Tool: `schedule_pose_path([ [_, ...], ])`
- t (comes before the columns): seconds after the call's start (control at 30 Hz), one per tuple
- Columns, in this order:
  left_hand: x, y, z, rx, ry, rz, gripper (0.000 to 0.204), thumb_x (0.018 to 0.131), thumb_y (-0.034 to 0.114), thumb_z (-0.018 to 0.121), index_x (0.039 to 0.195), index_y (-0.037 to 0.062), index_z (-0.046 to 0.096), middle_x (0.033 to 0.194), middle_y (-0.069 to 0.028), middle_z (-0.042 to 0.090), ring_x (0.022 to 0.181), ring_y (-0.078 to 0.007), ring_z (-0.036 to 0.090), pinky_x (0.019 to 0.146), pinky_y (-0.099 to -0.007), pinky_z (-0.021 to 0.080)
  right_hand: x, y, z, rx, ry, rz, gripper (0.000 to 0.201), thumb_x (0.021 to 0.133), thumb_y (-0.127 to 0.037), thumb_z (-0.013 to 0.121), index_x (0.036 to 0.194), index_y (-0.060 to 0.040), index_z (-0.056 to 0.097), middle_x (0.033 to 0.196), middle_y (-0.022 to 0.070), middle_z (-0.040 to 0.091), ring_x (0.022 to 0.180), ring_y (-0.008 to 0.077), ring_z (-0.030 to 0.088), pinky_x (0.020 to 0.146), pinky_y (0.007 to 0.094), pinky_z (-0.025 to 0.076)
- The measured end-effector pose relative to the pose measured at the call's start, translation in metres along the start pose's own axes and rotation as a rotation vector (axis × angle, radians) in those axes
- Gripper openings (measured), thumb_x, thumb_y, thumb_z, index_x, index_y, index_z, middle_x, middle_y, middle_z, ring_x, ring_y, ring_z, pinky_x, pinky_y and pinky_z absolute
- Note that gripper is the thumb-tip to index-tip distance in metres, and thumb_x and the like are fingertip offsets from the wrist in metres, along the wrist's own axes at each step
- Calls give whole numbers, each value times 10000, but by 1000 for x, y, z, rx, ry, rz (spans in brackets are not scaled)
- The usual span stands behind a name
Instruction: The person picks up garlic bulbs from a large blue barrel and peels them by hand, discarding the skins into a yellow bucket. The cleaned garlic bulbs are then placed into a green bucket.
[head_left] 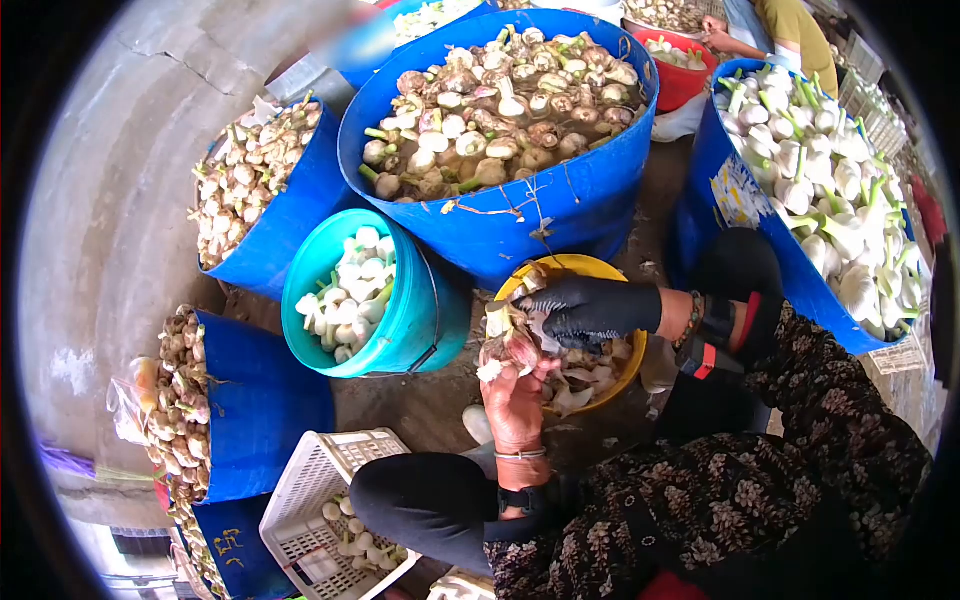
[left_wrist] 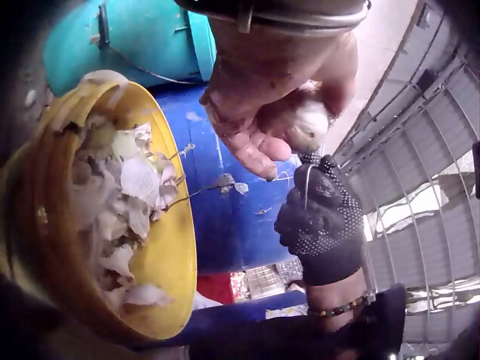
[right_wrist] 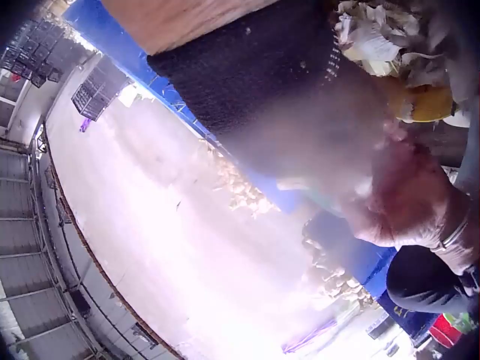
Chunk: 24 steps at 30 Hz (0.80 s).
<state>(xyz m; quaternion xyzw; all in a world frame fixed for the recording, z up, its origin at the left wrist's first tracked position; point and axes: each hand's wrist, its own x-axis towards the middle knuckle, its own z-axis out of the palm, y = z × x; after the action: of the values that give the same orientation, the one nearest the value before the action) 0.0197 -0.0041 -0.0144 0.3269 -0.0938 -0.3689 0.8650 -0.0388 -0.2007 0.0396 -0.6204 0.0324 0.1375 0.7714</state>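
Bare and wet-looking, my left hand (head_left: 515,405) (left_wrist: 277,71) (right_wrist: 412,195) grips a garlic bulb (head_left: 520,349) (left_wrist: 301,129), pinkish with pale parts. My right hand (head_left: 592,308) (left_wrist: 322,217), in a dark glove with white dots, pinches at the bulb's end with curled fingers. A thin curved pale strip crosses the glove in the left wrist view; what it is, I cannot tell. In the right wrist view the glove (right_wrist: 292,112) is blurred and its fingertips are unclear. Below both hands stands a yellow bucket (head_left: 637,362) (left_wrist: 176,262) with loose peels (left_wrist: 139,184) inside.
A turquoise bucket (head_left: 415,325) of peeled garlic stands left of the hands. Beyond is a large blue tub (head_left: 500,235) with garlic in water; another blue tub (head_left: 702,190) of white garlic is at right. A white crate (head_left: 295,500) lies tilted at lower left.
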Motion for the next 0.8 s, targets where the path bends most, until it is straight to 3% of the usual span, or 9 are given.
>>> schedule_pose_path([
  [0.03, -1, 2, 2, 7, 26, 8, 574, 782, 138, 633, 1285, 30, 378, 1100, -124, 550, 891, -258, 606, 794, -446, 532, 2, 4, 1, 4, 2, 0, 331, 895, -39, 530, 1224, -7, 506, 864, 40, 597, 767, 98, 555, 651, 257, 479],
  [0.1, 0, 4, 9, 87, 12, 5, 607, 770, 103, 622, 1309, 46, 349, 1131, -119, 527, 933, -238, 584, 804, -445, 527, 6, 12, 4, -248, -67, -279, 207, 939, -54, 458, 1136, -45, 521, 712, -30, 479, 612, 35, 470, 507, 210, 393],
  [0.13, -1, 4, 13, 170, 43, 39, 607, 764, 89, 622, 1305, 42, 350, 1127, -114, 525, 948, -228, 573, 808, -439, 524, 3, 4, 7, -191, -112, -237, 69, 937, -64, 468, 990, -46, 509, 737, -40, 485, 641, 34, 478, 533, 211, 405],
  [0.33, 2, 2, 12, 551, 66, 241, 621, 744, 67, 640, 1294, 32, 352, 1124, -111, 517, 991, -205, 543, 812, -415, 519, 4, 13, 7, -195, -39, -307, 60, 921, -59, 497, 971, -34, 520, 768, -33, 514, 669, 35, 485, 557, 215, 422],
  [0.47, -5, 2, 19, 235, 63, 108, 584, 757, 197, 660, 1251, 29, 398, 1048, -107, 546, 896, -218, 571, 769, -435, 519, 3, 4, 5, -443, -3, -288, 73, 914, -49, 511, 977, -22, 534, 800, -21, 538, 704, 38, 507, 576, 218, 436],
  [0.57, -5, 0, 14, 171, 14, 33, 539, 785, 380, 621, 1176, 40, 472, 973, -113, 571, 809, -244, 577, 695, -448, 506, 12, 20, -4, -387, -56, -431, 114, 910, -50, 522, 1011, -7, 550, 831, 0, 564, 731, 48, 528, 592, 214, 449],
  [0.67, -6, 5, 28, -212, -141, -140, 555, 818, 526, 508, 1072, 32, 496, 836, -120, 551, 620, -212, 502, 549, -379, 428, 12, 23, -12, -674, -72, -591, 190, 910, -60, 536, 1088, 3, 552, 890, 27, 597, 783, 60, 557, 650, 219, 478],
  [0.73, -5, 3, 26, -236, -147, -156, 552, 826, 543, 486, 1038, 33, 496, 798, -113, 535, 585, -199, 473, 526, -361, 400, 9, 21, -14, -279, -11, -208, 305, 898, -108, 580, 1177, 4, 528, 991, 62, 616, 899, 105, 570, 776, 262, 491],
  [0.8, -2, 1, 21, -294, -130, -190, 557, 840, 575, 447, 967, 35, 494, 710, -98, 506, 531, -183, 437, 479, -340, 364, 7, 18, -16, -337, 128, -261, 280, 897, -116, 587, 1152, -8, 548, 914, 42, 598, 843, 87, 560, 716, 247, 481],
])
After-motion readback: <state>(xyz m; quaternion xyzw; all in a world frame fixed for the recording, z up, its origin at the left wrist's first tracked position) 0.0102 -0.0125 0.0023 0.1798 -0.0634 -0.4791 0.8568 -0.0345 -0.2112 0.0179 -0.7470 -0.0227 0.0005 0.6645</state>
